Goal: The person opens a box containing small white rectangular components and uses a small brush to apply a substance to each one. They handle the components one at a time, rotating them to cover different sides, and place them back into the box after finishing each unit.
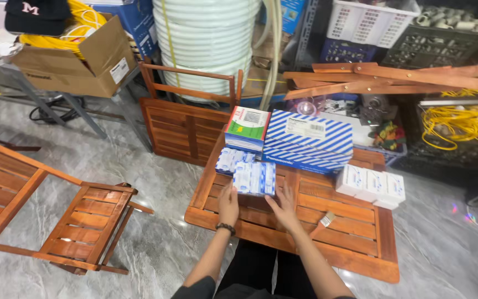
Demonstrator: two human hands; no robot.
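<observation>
Both my left hand [228,204] and right hand [284,206] lie flat and open beside the small blue-white box [254,178] on the slatted table [355,238] (bigger boxes [307,141] already stacked behind), white packs [370,186] untouched.

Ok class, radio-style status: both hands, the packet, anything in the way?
Left hand and right hand flank the blue-white packet on the slatted table. Striped box close behind. Paintbrush beside right hand.

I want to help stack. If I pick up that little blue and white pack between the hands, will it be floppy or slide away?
The small pack looks boxy with square edges, so probably stiff, not floppy. Its wrap seems shiny, so it may be a bit slippery. It lies flat on the slatted wooden table between the left hand and right hand, so it should not roll.
</observation>
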